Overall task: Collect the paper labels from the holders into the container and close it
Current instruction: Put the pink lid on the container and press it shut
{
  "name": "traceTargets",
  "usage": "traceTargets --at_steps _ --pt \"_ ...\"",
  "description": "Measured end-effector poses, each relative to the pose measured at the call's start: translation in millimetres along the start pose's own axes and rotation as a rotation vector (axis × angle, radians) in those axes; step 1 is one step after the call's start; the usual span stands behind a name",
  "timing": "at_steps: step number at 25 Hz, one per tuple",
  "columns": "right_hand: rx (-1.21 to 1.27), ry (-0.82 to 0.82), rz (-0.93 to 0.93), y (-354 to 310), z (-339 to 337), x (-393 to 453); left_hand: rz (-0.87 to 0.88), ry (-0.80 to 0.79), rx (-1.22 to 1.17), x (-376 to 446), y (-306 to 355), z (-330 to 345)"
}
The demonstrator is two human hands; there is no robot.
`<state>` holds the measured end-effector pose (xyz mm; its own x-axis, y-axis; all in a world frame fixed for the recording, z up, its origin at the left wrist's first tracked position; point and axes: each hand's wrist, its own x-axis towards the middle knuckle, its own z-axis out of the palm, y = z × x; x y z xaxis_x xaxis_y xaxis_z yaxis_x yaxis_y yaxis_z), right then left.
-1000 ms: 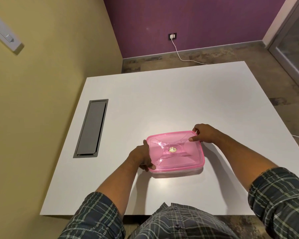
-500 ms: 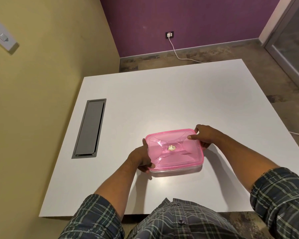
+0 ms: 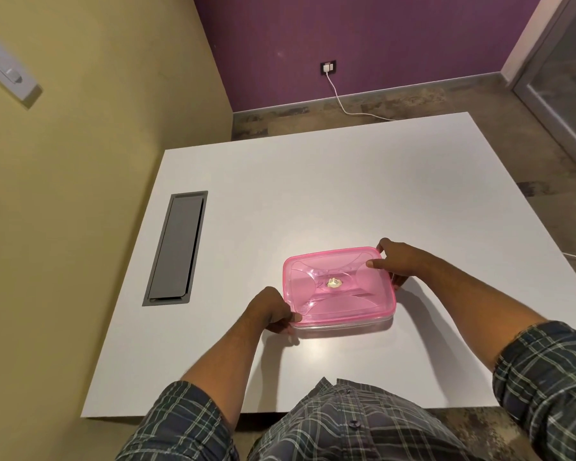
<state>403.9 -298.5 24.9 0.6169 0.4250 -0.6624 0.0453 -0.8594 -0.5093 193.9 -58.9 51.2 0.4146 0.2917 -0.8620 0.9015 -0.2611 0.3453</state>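
A person in plaid sleeves is gripping a pink-lidded container (image 3: pixel 340 291) on a white table (image 3: pixel 346 194), the left hand (image 3: pixel 273 311) pinching its near-left corner, the right hand (image 3: pixel 396 264) clasping its far-right corner, lid on.

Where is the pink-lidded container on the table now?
The container sits near the table's front edge, held between the left hand and right hand, right of the grey hatch.
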Motion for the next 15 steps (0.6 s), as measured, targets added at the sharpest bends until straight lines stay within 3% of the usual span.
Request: traceTargets --at_steps 3,8,15 --pt "0.004 -0.041 -0.027 -1 -3 -1 -0.039 0.006 -0.163 0 2 -1" --pt "-0.015 -0.116 -0.071 1 -6 -3 -0.043 -0.008 -0.225 0 -3 -3" --pt "-0.014 -0.158 -0.108 5 -6 -5 0.149 0.111 0.033 11 -24 0"
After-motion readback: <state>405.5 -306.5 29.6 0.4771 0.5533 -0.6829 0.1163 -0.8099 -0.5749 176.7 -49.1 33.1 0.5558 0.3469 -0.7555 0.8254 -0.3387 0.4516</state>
